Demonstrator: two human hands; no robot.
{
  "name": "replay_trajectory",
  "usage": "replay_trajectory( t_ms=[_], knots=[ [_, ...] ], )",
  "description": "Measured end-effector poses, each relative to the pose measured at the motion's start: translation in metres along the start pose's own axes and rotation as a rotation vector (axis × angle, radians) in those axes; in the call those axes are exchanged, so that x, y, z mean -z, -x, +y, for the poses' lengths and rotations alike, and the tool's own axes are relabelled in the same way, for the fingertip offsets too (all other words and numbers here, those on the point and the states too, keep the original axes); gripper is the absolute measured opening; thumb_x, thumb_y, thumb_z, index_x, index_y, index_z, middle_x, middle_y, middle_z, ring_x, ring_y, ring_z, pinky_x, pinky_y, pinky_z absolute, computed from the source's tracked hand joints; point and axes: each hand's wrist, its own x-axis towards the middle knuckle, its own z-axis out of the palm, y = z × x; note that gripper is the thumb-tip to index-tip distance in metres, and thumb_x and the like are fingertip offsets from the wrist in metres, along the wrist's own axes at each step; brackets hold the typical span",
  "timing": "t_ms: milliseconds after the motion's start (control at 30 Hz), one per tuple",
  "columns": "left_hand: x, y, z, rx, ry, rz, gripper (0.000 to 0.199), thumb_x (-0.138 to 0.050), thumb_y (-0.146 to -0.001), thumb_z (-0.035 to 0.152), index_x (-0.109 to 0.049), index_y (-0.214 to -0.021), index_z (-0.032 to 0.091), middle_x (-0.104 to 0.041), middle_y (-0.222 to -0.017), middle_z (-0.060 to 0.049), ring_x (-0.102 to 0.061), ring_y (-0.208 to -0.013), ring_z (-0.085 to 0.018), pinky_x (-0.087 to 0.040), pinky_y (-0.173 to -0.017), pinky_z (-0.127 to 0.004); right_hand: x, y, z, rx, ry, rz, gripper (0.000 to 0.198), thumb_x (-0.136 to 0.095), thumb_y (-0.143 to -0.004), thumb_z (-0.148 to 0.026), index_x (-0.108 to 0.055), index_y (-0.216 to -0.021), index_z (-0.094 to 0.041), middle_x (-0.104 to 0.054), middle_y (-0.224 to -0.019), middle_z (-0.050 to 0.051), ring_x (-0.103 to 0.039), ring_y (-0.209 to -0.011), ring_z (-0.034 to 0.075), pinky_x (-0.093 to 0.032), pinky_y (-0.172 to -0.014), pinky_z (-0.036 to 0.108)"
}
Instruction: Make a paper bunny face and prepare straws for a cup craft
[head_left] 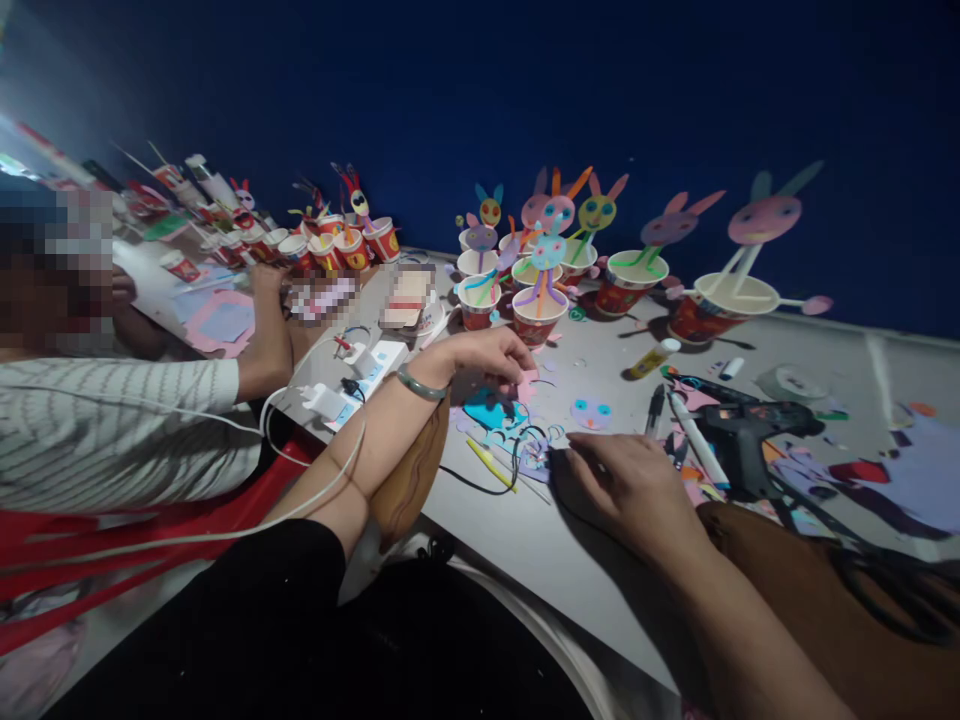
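Note:
My left hand [491, 355], a bangle at its wrist, reaches over the table with loosely bent fingers apart. Its fingertips are at a pink paper piece [529, 385]; whether they touch it I cannot tell. Blue paper with round cut-outs [487, 410] lies below that hand. My right hand [626, 480] is palm down over the table, fingers extended, nothing visible in it. Between the hands lie a lilac paper face [591, 413] with blue eyes, a purple scrap pile [536, 455] and a yellow strip [491, 465].
Paper cups with rabbit figures [540, 310] line the back by a dark blue wall. To the right are a glue stick [652, 360], a white marker [697, 440], a black glue gun [757, 440] and scissors [900, 590]. At left, a power strip [367, 380] with cables, and another person's arm [266, 340].

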Motion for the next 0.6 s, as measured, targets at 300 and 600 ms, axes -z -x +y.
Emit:
replay_trajectory(
  t_ms=[300, 600],
  knots=[
    [-0.048, -0.008, 0.018, -0.052, 0.252, -0.057, 0.024, -0.074, -0.073, 0.016, -0.072, -0.095, 0.009, -0.071, -0.067, -0.004, -0.066, -0.056, -0.01, -0.044, -0.049, -0.017, 0.004, -0.002, -0.011, -0.63, -0.567, 0.055, 0.035, -0.073, -0.082, -0.055, -0.074, -0.088, -0.021, -0.066, -0.059, 0.001, -0.054, -0.049, 0.014, -0.04, -0.047, 0.027],
    [-0.045, -0.003, 0.021, -0.041, 0.305, 0.002, 0.018, -0.073, -0.078, 0.02, -0.069, -0.091, 0.009, -0.077, -0.09, -0.01, -0.067, -0.06, -0.008, -0.049, -0.052, -0.017, 0.008, -0.012, -0.011, -0.878, -0.968, 0.078, 0.046, -0.084, -0.066, -0.062, -0.07, -0.073, -0.019, -0.068, -0.062, 0.003, -0.042, -0.045, 0.008, -0.033, -0.041, 0.022]
  ],
)
